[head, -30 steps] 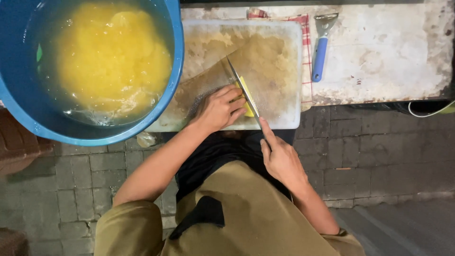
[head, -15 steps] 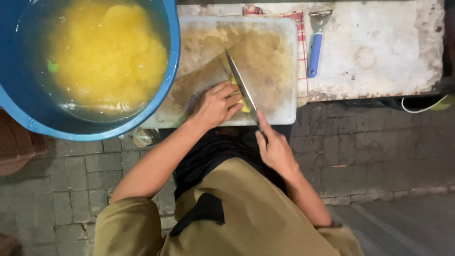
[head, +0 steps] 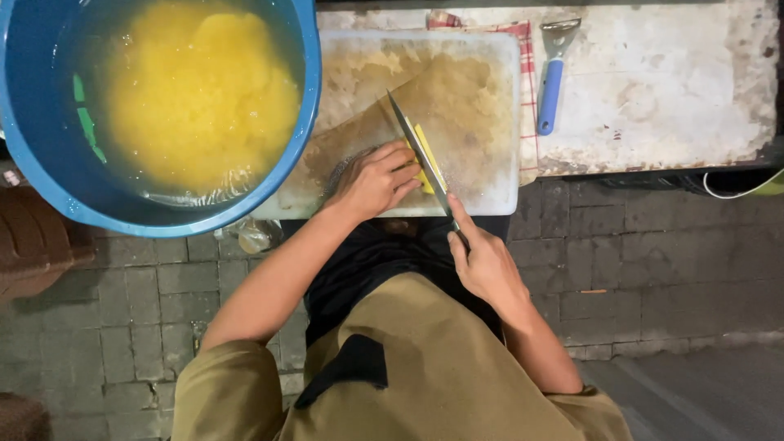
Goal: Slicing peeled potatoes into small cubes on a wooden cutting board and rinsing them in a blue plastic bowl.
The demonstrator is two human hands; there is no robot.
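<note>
Knife point(head: 420, 159) gripped in the right hand point(head: 482, 261) slices yellow food point(head: 425, 159) pinned by the left hand point(head: 376, 180).

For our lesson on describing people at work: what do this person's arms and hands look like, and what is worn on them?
Both forearms are bare, with no sleeves showing below the elbows. The left hand and the right hand wear no gloves, and no rings, watch or bracelets can be made out. An olive-khaki apron with a black strap covers the lap.

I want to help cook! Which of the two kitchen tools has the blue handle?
The peeler, lying untouched on the worn table. The knife has a plain blade, gripped by the right hand.
</note>
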